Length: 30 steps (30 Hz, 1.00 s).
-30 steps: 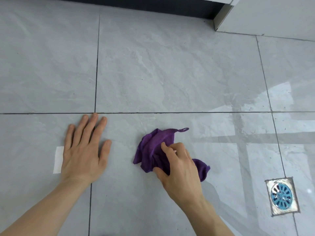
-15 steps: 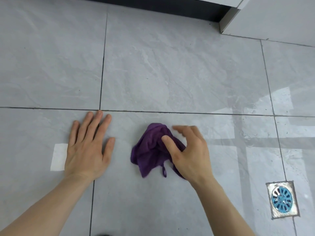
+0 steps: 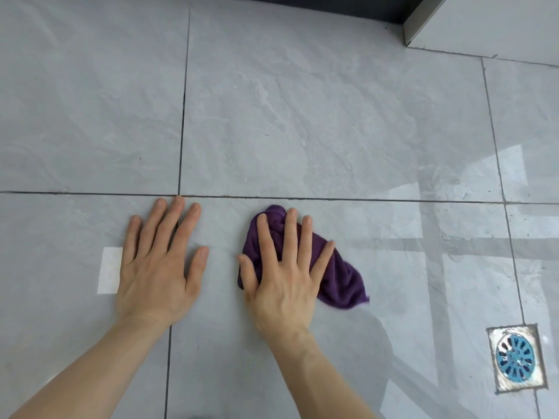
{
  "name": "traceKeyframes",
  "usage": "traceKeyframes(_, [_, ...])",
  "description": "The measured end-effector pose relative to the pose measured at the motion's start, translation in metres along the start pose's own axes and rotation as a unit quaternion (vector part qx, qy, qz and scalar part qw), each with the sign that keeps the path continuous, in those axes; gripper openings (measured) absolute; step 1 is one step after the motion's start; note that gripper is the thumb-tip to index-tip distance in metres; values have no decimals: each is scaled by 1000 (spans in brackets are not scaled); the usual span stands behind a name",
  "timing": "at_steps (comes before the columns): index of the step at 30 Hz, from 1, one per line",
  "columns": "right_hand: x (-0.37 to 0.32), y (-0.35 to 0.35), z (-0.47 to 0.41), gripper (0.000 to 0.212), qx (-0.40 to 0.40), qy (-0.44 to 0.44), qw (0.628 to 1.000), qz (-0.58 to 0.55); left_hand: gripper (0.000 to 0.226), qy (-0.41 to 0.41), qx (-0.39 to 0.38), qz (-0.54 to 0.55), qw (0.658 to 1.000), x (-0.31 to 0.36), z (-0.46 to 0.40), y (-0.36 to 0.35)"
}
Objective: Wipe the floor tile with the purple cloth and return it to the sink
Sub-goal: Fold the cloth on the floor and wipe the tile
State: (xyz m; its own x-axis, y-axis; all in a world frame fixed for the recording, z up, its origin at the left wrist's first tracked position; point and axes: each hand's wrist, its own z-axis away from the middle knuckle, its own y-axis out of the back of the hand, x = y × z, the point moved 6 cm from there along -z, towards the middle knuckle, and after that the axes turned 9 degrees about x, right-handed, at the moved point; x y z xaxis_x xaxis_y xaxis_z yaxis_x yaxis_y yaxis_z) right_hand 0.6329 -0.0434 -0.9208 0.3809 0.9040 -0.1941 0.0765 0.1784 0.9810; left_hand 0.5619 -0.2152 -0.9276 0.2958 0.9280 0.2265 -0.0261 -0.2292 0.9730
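Right hand [image 3: 281, 276] flat on the cloth [image 3: 338, 279], on the floor tile [image 3: 302, 358] just before the cross seam. Left hand [image 3: 157, 267] flat on the floor just left of it, straddling a seam, a tape patch [image 3: 109, 270] at its left edge. Floor drain [image 3: 515, 358] well right and nearer; cabinet base [image 3: 423, 19] far behind, right.

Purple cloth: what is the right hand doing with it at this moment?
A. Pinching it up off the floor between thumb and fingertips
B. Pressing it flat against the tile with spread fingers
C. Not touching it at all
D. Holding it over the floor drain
B. The right hand lies palm-down, fingers spread, on the purple cloth, which is bunched on the floor tile.
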Motion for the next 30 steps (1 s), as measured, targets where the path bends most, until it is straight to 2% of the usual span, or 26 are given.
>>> traceKeyframes(3, [9, 0, -31, 53, 5, 94, 996, -1, 66, -1, -2, -1, 1000, 0, 0, 0])
traceKeyframes(7, [30, 5, -85, 52, 17, 110, 994, 14, 66, 2, -1, 2, 1000, 0, 1, 1])
traceKeyframes(10, [67, 11, -86, 52, 45, -9, 999, 22, 65, 1, -2, -2, 1000, 1, 0, 1])
traceKeyframes(13, [105, 15, -53, 54, 52, -142, 988, 20, 66, -1, -4, -4, 1000, 0, -1, 0])
traceKeyframes(16, [106, 16, -13, 57, 33, -179, 983, 25, 66, -2, -3, -7, 1000, 0, -1, 0])
traceKeyframes(19, [76, 10, 12, 60, 17, -194, 981, 17, 66, -1, 2, -6, 1000, 2, -1, 1])
traceKeyframes(21, [41, 4, 16, 61, -1, -141, 990, 7, 66, 0, 5, -5, 1000, 2, -1, 1])
traceKeyframes(25, [-28, -9, 22, 56, -54, 67, 996, -19, 66, 1, 10, -4, 1000, 2, -1, 1])
traceKeyframes(30, [-15, -5, 51, 54, -98, 167, 981, -30, 66, 0, 5, 3, 1000, 2, -1, 2])
